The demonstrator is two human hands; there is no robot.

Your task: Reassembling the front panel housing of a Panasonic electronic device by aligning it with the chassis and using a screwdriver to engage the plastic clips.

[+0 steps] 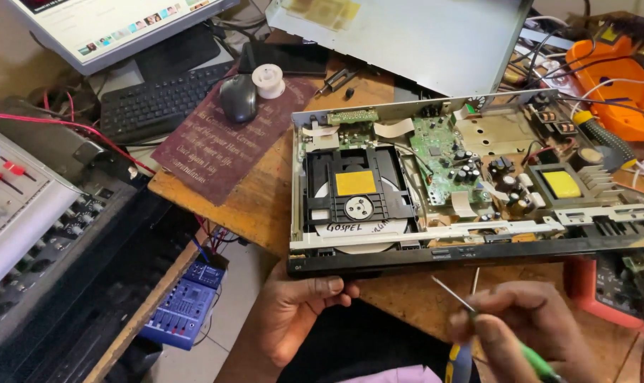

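Note:
An opened disc player (471, 181) lies on the wooden table (258, 198) with its lid off. Inside I see a black disc drive (357, 191) with a yellow label over a white disc, a green circuit board (446, 159) and a power section with a yellow-topped transformer (563, 183). My left hand (297, 305) rests at the player's front left corner, thumb against the black front panel. My right hand (524, 323) is closed on a thin screwdriver (453, 294) with a green handle, its tip pointing up-left just below the front panel.
The player's grey metal cover (407, 35) leans behind it. A mouse (238, 98), a white spool (268, 80), a keyboard (158, 99) and a monitor (116, 25) sit at the back left. An audio mixer (24, 198) stands left. Orange tool and wires crowd the right.

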